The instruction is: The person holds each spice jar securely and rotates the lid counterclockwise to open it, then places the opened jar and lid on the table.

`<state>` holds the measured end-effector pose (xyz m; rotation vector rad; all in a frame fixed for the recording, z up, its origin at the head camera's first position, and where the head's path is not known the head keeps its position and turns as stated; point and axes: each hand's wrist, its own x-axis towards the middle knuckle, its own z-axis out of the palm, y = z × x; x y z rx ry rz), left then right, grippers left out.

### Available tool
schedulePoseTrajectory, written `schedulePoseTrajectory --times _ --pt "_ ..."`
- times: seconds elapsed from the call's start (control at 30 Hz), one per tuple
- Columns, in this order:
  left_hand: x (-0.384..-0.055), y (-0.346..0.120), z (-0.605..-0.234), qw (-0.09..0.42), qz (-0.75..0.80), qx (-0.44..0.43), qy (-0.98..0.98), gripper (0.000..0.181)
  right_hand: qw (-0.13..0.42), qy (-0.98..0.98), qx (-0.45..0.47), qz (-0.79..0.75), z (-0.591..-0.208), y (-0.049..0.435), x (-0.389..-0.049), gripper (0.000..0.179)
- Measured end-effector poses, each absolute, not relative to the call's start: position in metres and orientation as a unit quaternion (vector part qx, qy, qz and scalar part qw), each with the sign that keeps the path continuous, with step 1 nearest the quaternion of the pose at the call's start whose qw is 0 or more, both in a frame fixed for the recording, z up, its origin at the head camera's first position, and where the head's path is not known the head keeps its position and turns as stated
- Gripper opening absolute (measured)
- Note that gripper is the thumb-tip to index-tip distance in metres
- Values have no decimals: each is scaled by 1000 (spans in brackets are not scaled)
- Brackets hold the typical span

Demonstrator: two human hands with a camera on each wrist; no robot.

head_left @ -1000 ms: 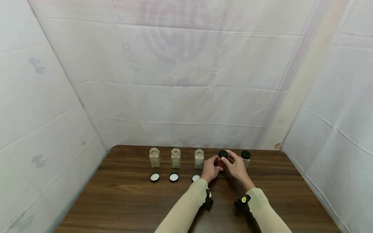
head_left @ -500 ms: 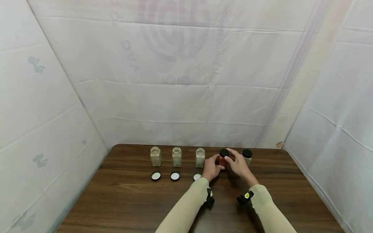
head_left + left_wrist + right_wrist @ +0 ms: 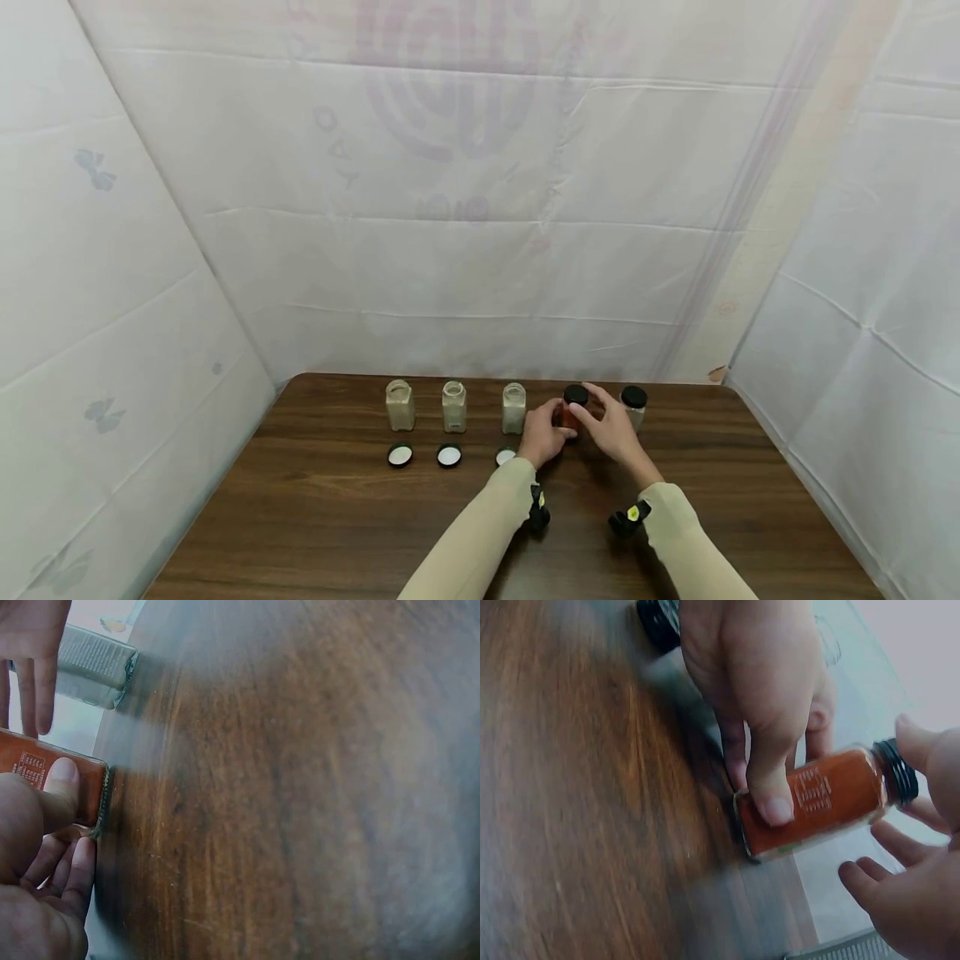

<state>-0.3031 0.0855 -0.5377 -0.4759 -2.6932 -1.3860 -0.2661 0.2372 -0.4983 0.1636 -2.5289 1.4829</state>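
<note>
Between both hands stands a glass spice jar [image 3: 832, 799] filled with red powder, with a black screw lid [image 3: 897, 772] on it. My left hand [image 3: 543, 435] grips the jar's body low down, thumb across its printed side. My right hand [image 3: 613, 432] has its thumb and a finger at the lid's sides, pinching it; its other fingers hang free beside the jar in the left wrist view. A second jar with a black lid [image 3: 633, 397] stands just to the right, partly behind my right hand.
Three uncapped jars of pale powder, the nearest an open jar [image 3: 513, 410], stand in a row to the left. Three lids lie upturned before them, one lid [image 3: 505, 457] partly behind my left arm. White cloth walls [image 3: 420, 275] surround the brown wooden table [image 3: 322, 517].
Both hands stay on the red-powder jar, with only slight movement of the right fingers at the lid. The head view shifts a little; the other jars and lids stay in place.
</note>
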Motion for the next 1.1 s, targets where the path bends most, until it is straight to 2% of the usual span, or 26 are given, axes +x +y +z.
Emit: schedulePoseTrajectory --times 0.2,0.5,0.83,1.1 --pt "-302 84 -537 44 -447 -159 -879 48 139 -833 4 536 -496 232 -266 52" --pt "-304 85 -539 44 -456 -167 -873 47 155 -833 -46 529 -496 224 -268 48" --pt "-303 82 -542 43 -464 -168 -869 44 143 -848 -36 510 -499 218 -266 42" --pt "-306 85 -542 38 -467 -157 -869 45 115 -857 -19 503 -491 221 -266 45"
